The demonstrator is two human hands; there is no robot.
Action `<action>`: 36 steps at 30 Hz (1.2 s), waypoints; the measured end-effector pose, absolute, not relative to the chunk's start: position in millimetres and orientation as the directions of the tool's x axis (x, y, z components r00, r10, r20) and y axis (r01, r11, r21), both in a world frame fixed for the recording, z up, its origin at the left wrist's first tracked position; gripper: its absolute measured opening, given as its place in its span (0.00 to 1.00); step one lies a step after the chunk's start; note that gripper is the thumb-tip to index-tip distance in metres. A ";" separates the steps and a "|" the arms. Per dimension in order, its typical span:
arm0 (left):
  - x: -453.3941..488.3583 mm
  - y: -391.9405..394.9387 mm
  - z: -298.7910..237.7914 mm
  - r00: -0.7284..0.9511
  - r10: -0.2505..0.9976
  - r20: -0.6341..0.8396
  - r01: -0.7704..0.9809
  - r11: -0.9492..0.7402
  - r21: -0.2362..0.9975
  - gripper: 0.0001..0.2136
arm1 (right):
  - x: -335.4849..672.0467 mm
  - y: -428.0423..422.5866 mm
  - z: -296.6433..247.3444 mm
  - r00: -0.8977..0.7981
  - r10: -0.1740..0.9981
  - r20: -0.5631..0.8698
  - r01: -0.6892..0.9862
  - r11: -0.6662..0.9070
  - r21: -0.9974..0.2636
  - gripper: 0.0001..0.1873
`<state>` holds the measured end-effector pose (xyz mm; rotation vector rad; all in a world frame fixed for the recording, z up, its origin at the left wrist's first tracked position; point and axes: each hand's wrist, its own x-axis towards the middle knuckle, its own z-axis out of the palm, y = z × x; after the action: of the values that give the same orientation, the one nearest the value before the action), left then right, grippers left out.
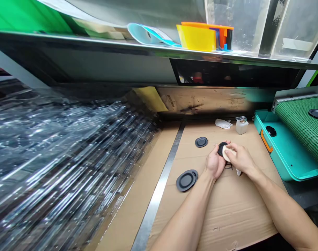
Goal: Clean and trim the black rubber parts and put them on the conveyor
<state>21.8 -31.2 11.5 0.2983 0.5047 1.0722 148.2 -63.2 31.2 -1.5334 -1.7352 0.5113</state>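
The black round disc point(221, 149) is in your left hand point(214, 163), held tilted just above the surface, its rim cradled by your curled fingers point(218, 157). Your right hand point(241, 158) is clenched on a cream sponge pad point(228, 154), pressing it against the disc from the right. The disc therefore lies between your hands and touches both. It is round, so it shows no clear long axis.

A white scrap point(238, 172) sticks out just below your right hand. On the cardboard-covered surface point(227, 216), a small black disc point(201, 142) lies ahead of your left hand, and a larger black oval gasket point(186, 180) lies to its left. Farther ahead are a crumpled tissue point(223, 123) and a clear bottle with a metal top point(242, 125).

To your right, a teal tray point(281, 153) with an orange handle point(266, 141) holds one black disc point(271, 131). Beyond it, a green mesh belt point(297, 129) carries another point(317, 113). A steel strip point(156, 188) runs along the cardboard's left side, beside a stack of clear plastic sheets point(56, 157).
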 end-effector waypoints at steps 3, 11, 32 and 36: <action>22.7 -31.5 12.6 0.409 0.876 -0.255 -0.749 0.482 0.455 0.19 | 141.1 -64.8 32.3 -0.073 0.967 0.244 0.720 0.220 -0.658 0.13; 24.5 -30.5 9.6 0.363 0.878 -0.313 -0.770 0.471 0.430 0.19 | 140.7 -64.9 38.7 0.080 0.968 0.239 0.959 -0.010 -0.282 0.20; 26.1 -32.1 9.7 0.321 0.895 -0.310 -0.762 0.438 0.477 0.20 | 125.3 -53.3 43.2 0.202 0.966 0.161 0.963 -0.166 -0.213 0.21; 24.6 -30.1 10.2 0.306 0.900 -0.309 -0.775 0.424 0.468 0.19 | 127.1 -54.6 40.5 0.161 0.974 0.160 0.965 -0.122 -0.232 0.21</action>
<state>24.6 -30.1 10.2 0.2495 0.5783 1.1238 127.1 -54.6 40.5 -2.1615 -1.8694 0.0449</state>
